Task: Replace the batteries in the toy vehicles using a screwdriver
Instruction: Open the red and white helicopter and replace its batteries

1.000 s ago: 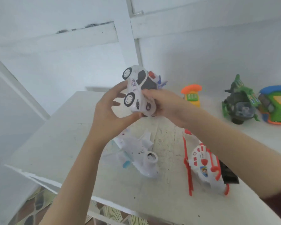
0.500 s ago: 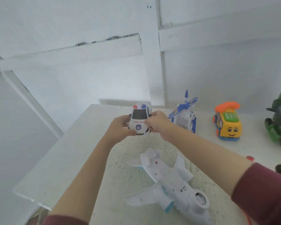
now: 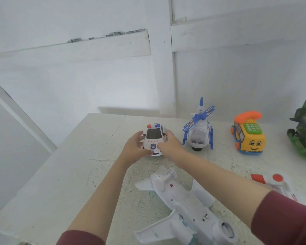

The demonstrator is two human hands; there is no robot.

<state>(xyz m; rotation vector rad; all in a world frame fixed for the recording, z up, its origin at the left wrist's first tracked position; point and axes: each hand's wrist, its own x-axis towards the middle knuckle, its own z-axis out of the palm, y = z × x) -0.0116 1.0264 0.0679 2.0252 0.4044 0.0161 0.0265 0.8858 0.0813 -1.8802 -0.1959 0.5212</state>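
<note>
A white toy police car (image 3: 154, 138) stands upright on its wheels on the white table (image 3: 78, 174), its nose towards me. My left hand (image 3: 134, 147) holds its left side and my right hand (image 3: 168, 144) holds its right side, fingers curled round the body. A white toy airplane (image 3: 182, 206) lies belly up in front of me, between my forearms. No screwdriver or batteries are in view.
A blue and white toy helicopter (image 3: 199, 131) stands right of the car. Farther right are a yellow phone bus (image 3: 247, 137) and a green camouflage toy (image 3: 304, 135). A red and white helicopter (image 3: 276, 183) lies at the right edge. The table's left edge runs diagonally.
The car was held tilted in the air a second ago; both hands have turned it upright and set it down farther back on the table. The view has shifted left.
</note>
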